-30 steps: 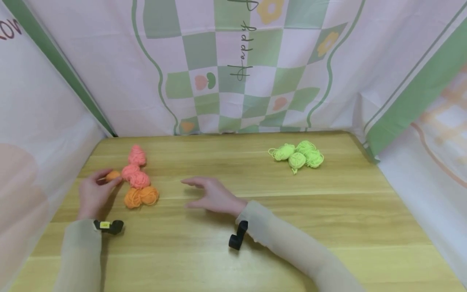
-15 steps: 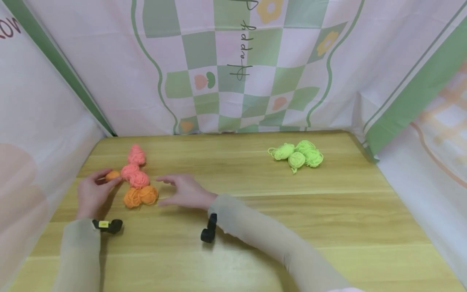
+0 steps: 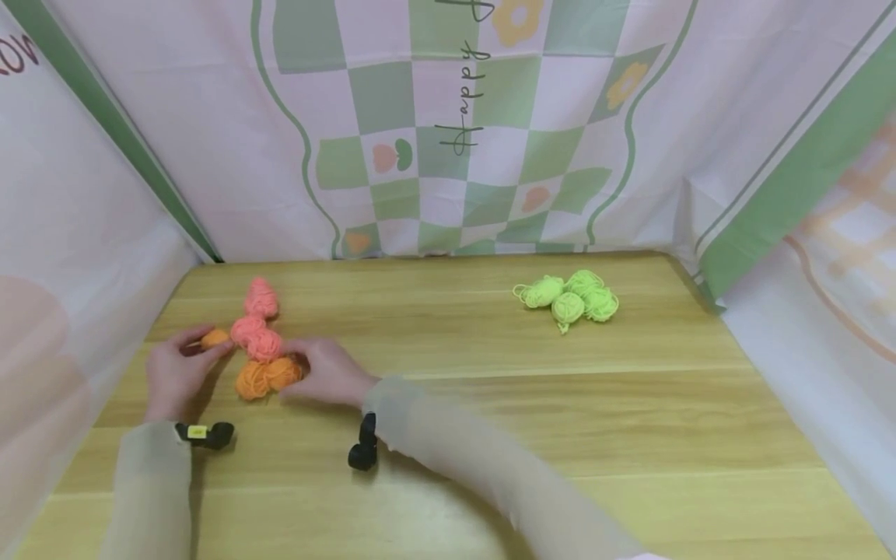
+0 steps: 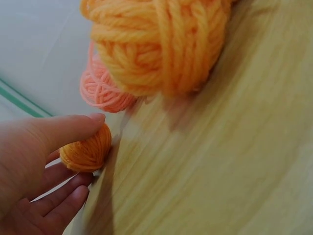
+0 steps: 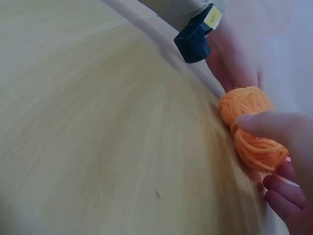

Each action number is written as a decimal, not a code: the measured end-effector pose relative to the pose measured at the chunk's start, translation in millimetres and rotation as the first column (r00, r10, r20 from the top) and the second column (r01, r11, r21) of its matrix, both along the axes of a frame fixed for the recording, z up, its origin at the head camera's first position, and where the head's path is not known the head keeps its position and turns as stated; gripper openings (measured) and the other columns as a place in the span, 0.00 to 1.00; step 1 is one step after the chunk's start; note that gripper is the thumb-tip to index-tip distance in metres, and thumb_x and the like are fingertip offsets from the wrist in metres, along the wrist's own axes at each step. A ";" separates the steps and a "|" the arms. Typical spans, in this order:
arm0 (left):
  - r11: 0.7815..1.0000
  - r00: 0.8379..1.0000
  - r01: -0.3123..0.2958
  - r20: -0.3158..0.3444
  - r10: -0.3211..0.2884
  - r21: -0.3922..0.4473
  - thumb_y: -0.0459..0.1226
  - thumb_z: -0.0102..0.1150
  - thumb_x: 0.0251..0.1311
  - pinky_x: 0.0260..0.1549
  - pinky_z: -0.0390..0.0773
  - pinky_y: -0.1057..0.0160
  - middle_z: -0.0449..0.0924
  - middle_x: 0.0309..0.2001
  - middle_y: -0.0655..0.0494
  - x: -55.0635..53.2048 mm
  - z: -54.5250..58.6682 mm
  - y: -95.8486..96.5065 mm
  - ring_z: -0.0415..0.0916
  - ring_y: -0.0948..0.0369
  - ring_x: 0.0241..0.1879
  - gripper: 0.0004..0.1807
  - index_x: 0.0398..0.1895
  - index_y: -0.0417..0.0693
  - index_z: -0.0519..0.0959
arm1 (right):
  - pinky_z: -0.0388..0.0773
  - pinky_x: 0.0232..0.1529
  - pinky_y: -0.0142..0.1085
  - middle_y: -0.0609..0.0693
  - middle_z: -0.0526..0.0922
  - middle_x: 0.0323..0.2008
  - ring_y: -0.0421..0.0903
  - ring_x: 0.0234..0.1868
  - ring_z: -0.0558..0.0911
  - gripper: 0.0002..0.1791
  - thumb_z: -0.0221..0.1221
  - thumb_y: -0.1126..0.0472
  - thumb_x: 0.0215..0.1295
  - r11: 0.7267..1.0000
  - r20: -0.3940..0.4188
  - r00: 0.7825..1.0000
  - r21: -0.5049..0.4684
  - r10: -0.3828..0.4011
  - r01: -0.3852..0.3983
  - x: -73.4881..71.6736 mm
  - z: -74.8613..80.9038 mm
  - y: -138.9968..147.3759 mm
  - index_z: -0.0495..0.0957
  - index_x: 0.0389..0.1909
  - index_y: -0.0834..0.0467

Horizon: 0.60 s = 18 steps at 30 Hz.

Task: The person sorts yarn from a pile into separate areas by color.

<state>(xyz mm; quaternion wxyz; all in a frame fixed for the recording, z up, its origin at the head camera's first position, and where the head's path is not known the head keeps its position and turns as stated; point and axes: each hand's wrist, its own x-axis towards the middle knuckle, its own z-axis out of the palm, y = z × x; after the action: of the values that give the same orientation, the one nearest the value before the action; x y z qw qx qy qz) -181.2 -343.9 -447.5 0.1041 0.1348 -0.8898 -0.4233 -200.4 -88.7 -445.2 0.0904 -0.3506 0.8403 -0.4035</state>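
Right hand (image 3: pixel 325 373) newly at orange pair (image 3: pixel 253 380), grip curled round its right ball (image 3: pixel 283 375). Left hand (image 3: pixel 172 375) pinches lone orange ball (image 4: pixel 90 151) just left of pink balls (image 3: pixel 264 344), on tabletop (image 3: pixel 700 435). Both hands now occupied.

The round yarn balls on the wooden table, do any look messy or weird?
Yes: the leftmost lime-green yarn ball has a loose loop poking out, and the nearest green one a stray tail, so both look slightly unwound. The orange yarn ball in the left hand looks neat.
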 end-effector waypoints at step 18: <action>1.000 1.000 -0.005 -0.024 0.005 0.002 0.51 0.72 0.61 0.35 0.73 0.81 0.80 0.57 0.38 -0.8 -2.8 -2.3 0.72 0.74 0.41 0.35 0.63 0.37 0.78 | 0.68 0.47 0.15 0.39 0.84 0.49 0.27 0.44 0.75 0.20 0.74 0.58 0.61 0.999 -0.037 0.999 -0.030 -0.020 0.019 2.5 -3.6 -1.9 0.83 0.54 0.54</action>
<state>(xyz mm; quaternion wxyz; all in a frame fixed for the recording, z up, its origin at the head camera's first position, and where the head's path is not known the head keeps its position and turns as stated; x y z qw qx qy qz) -182.0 -346.2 -450.3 0.1156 0.1322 -0.8877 -0.4255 -197.9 -90.6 -448.7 0.0658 -0.3511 0.8391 -0.4102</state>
